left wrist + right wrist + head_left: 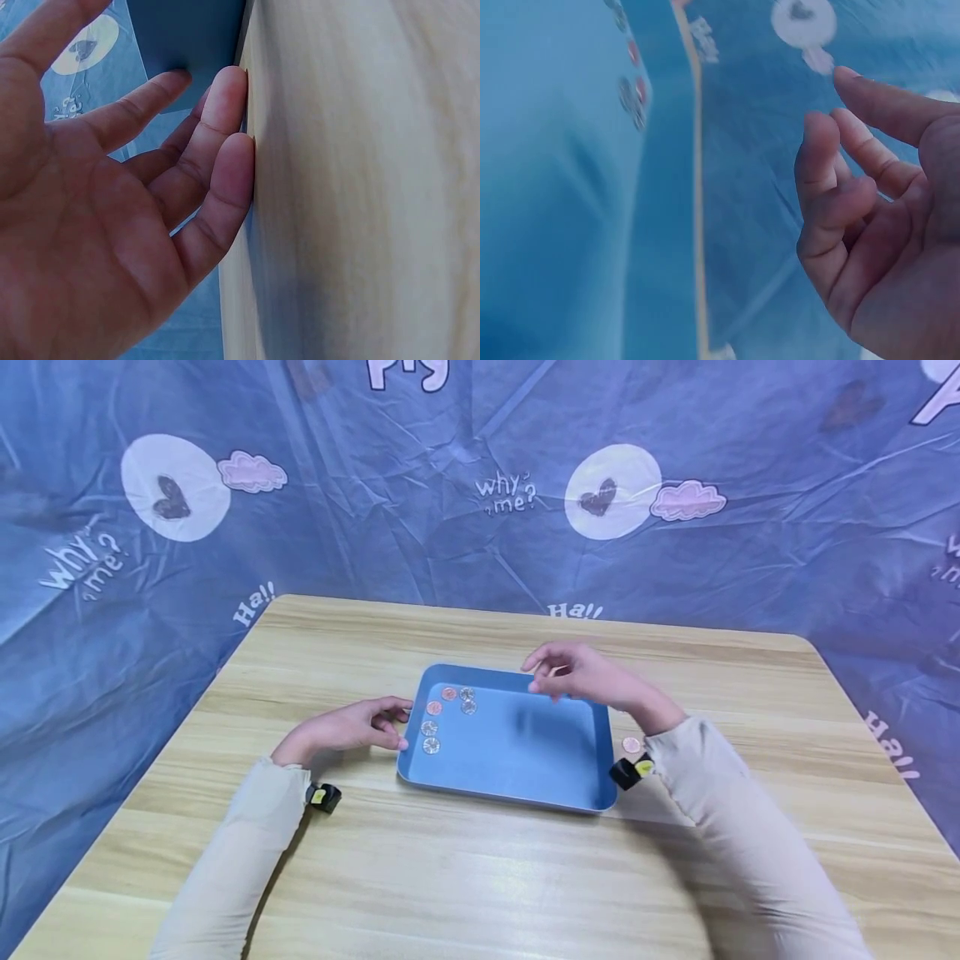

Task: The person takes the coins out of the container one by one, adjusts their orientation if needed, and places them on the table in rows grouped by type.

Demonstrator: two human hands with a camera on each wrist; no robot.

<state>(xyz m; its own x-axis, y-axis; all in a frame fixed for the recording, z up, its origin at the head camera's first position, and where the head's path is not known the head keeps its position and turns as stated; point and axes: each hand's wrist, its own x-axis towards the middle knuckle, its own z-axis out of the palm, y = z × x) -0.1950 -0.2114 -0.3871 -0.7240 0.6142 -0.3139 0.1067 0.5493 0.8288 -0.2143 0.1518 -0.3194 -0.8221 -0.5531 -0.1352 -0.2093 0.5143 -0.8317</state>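
A blue rectangular tray lies on the table with several coins in its left part. Two are copper-coloured, like the coin near the left wall; the others are silvery, like the coin below it. My left hand is at the tray's left side. In the left wrist view a fingertip of this hand touches the tray wall, while other fingertips rest on the table. Above the tray's far edge hovers my right hand. Its fingers are loosely bent, and the right wrist view shows nothing held in that hand.
One copper-coloured coin lies on the wooden table, right of the tray and close to the right sleeve. A blue printed cloth hangs behind the table and down its sides.
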